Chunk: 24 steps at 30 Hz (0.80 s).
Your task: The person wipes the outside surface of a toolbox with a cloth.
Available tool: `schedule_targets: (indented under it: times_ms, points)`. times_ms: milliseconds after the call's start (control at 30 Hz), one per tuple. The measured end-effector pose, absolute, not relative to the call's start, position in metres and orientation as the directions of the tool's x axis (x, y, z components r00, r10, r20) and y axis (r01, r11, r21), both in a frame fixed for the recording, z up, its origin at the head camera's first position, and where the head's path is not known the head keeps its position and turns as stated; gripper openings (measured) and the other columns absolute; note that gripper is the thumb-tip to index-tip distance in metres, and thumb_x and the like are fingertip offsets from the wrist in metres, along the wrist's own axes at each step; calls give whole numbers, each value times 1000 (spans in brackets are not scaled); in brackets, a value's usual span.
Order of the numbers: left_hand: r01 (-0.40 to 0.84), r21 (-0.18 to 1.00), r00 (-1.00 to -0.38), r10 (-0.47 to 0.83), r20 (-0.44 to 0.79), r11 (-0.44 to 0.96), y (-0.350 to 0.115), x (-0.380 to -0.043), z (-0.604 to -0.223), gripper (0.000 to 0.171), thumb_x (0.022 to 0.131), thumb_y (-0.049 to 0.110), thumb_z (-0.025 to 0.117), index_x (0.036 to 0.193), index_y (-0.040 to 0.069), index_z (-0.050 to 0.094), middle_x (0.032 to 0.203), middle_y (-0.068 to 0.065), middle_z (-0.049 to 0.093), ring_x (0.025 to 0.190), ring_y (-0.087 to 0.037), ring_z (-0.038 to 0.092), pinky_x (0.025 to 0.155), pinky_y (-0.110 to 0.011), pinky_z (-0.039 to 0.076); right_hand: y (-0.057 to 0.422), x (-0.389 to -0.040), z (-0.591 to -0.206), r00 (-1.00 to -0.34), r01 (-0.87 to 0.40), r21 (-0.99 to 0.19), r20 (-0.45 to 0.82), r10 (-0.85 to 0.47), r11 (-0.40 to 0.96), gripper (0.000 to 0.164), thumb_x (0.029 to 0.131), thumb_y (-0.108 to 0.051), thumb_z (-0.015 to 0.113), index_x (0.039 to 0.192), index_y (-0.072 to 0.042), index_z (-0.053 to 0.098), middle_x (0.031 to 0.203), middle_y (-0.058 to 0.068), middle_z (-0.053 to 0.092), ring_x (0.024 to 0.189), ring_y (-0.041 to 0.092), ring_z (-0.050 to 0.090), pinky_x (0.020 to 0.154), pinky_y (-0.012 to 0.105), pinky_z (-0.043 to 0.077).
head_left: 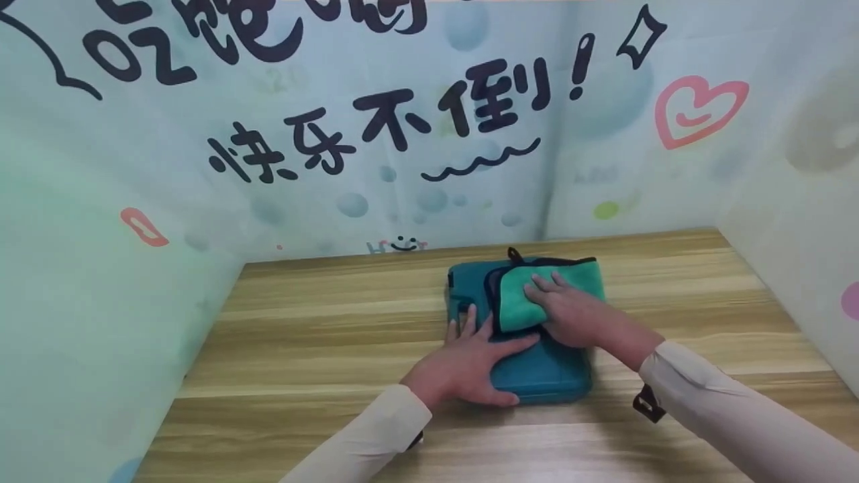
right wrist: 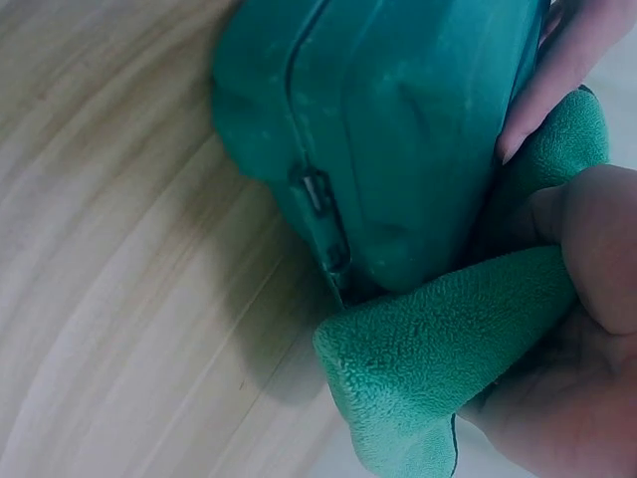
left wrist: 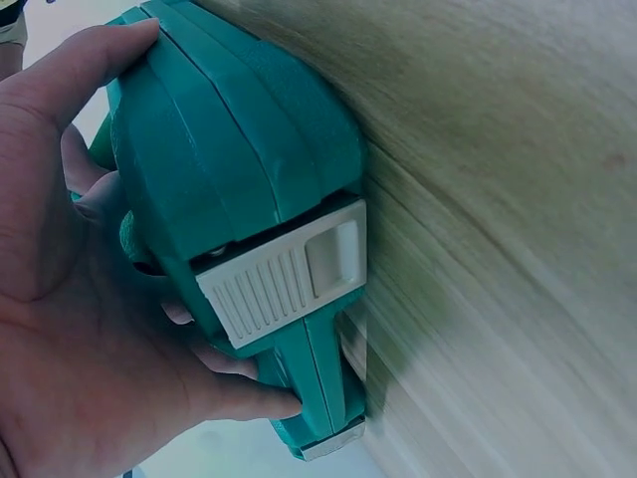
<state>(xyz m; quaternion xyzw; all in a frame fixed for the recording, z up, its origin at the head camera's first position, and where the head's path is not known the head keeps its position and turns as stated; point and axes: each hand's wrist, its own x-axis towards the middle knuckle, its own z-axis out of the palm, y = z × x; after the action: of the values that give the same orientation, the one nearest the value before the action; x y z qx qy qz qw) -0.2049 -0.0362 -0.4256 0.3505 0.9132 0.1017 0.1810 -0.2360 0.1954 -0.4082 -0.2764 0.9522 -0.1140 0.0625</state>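
Note:
A teal plastic carrying case (head_left: 547, 372) lies flat on the wooden table, its handle side toward the left. My left hand (head_left: 456, 369) rests on that side with fingers spread, the thumb near the front corner. In the left wrist view, a pale ribbed latch (left wrist: 284, 274) shows beside the palm. Over the upper right of the case lies a folded green cloth (head_left: 520, 302) with dark edging. My right hand (head_left: 574, 315) presses on the cloth, fingers extended across it. Fuzzy cloth hangs past the case's side in the right wrist view, near a dark latch (right wrist: 323, 214).
The wood-grain table (head_left: 322, 335) extends around the case on all sides. Behind it rises a pale printed backdrop (head_left: 302, 215) with large dark characters, and similar panels flank the left and right. A small black loop (head_left: 515, 255) sticks up at the cloth's far edge.

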Motion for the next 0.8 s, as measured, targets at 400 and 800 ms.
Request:
schedule_targets:
  times_ms: [400, 800]
  points:
    - [607, 304, -684, 677, -270, 734, -34, -207, -426, 84, 87, 63, 71, 157, 55, 24, 168, -12, 9, 148, -49, -11, 112, -69, 8, 178, -260, -406, -852, -483, -245, -87, -516, 840, 54, 99, -3, 56, 150, 11, 40, 154, 36, 30, 143, 53, 24, 113, 62, 20]
    - [618, 291, -676, 682, -278, 731, -37, -209, -426, 85, 86, 67, 69, 157, 54, 23, 169, -11, 1, 149, -50, -3, 113, -68, 8, 152, -276, -402, -861, -445, -243, -148, -486, 862, 54, 101, -2, 50, 152, 9, 37, 157, 34, 26, 146, 50, 20, 116, 58, 14]
